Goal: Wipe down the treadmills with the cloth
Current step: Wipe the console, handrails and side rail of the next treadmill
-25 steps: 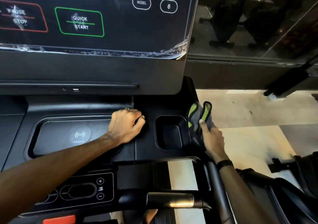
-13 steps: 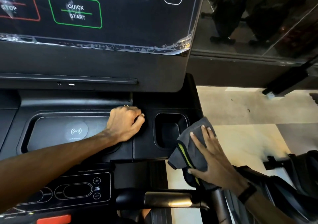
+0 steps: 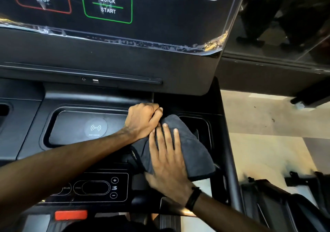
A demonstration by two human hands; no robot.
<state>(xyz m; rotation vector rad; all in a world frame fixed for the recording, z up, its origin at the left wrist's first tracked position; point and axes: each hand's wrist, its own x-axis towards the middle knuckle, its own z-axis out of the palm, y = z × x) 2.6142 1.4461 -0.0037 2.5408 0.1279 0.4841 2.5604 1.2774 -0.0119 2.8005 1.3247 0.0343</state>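
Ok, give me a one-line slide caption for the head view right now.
Right hand presses the grey cloth flat on the treadmill console by the cup holder; left hand rests fisted beside it.

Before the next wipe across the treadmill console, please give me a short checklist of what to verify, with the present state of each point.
1. Cloth lies flat on the console under the right hand: ok, straight fingers press it down.
2. Cloth covers the cup holder edge it must wipe: ok, it drapes over the holder's left side.
3. Left hand out of the wiping path: not ok, its curled fist rests at the cloth's upper left edge.
4. Left hand's grip on the cloth: cannot tell; the fingertips are hidden.
5. Speed buttons safe from a bump: cannot tell; the right hand is close.
6. Charging pad free of objects: ok.
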